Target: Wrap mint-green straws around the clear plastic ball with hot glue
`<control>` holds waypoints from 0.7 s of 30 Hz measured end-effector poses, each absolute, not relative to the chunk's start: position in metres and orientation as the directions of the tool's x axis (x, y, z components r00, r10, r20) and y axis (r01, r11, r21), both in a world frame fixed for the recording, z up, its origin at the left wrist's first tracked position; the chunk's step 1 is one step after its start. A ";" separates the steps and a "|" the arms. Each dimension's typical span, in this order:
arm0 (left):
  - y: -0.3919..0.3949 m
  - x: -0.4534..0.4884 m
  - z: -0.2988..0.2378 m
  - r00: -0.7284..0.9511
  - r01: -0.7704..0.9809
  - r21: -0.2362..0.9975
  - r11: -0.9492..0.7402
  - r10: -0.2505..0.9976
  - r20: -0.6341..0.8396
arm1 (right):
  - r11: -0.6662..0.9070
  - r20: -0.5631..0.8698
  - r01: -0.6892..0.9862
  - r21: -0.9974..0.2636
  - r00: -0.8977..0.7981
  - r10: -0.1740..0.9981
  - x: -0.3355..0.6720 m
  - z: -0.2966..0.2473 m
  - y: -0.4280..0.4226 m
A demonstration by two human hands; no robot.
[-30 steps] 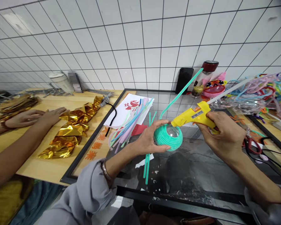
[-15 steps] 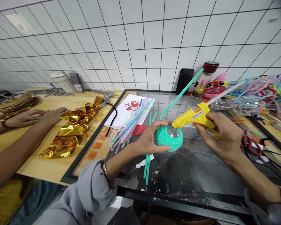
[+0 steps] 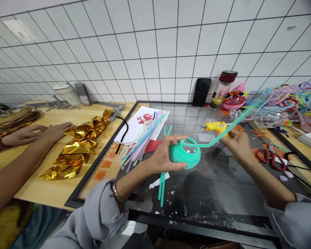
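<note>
While two loose green strips (image 3: 163,190) lie nearest on the dark table (image 3: 209,186), here's the left hand (image 3: 160,157), thumb and fingers wrapped firmly round the green coiled bowl (image 3: 188,161) over the tabletop. A green tail (image 3: 238,119) sweeps right from its rim, crossing the yellow glue gun (image 3: 213,126)! The right hand (image 3: 238,143), fingers half curled, is at the gun's handle; whether it grips, nobody can tell. Beyond, a phone (image 3: 201,92) leans on the tiled wall (image 3: 168,65).

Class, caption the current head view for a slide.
Left hand holds a green-coiled piece; right hand at a yellow glue gun.
</note>
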State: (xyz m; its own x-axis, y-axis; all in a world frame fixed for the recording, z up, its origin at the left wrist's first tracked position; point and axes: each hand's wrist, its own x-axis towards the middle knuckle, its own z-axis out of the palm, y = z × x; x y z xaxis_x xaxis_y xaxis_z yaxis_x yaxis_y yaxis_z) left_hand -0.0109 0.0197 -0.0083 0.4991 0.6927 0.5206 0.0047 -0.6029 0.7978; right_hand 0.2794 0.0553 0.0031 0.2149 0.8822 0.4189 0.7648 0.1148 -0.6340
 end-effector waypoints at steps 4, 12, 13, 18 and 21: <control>0.021 -0.011 -0.009 0.503 0.000 0.783 -0.622 0.677 0.538 | 0.063 0.453 0.900 -0.430 0.156 0.878 0.283 -0.017 0.060; 0.020 -0.013 -0.010 0.511 -0.008 0.751 -0.661 0.642 0.571 | 0.046 0.517 0.984 -0.172 0.051 0.854 0.289 -0.045 0.072; 0.019 -0.014 -0.010 0.515 -0.006 0.747 -0.665 0.639 0.572 | 0.042 0.509 0.985 -0.166 0.050 0.859 0.290 -0.045 0.072; 0.021 -0.015 -0.012 0.501 0.014 0.729 -0.684 0.636 0.587 | 0.047 0.468 0.994 -0.103 0.007 0.884 0.284 -0.033 0.068; 0.022 -0.014 -0.013 0.494 0.030 0.741 -0.671 0.654 0.573 | 0.081 0.494 0.995 -0.064 -0.039 0.868 0.271 -0.016 0.055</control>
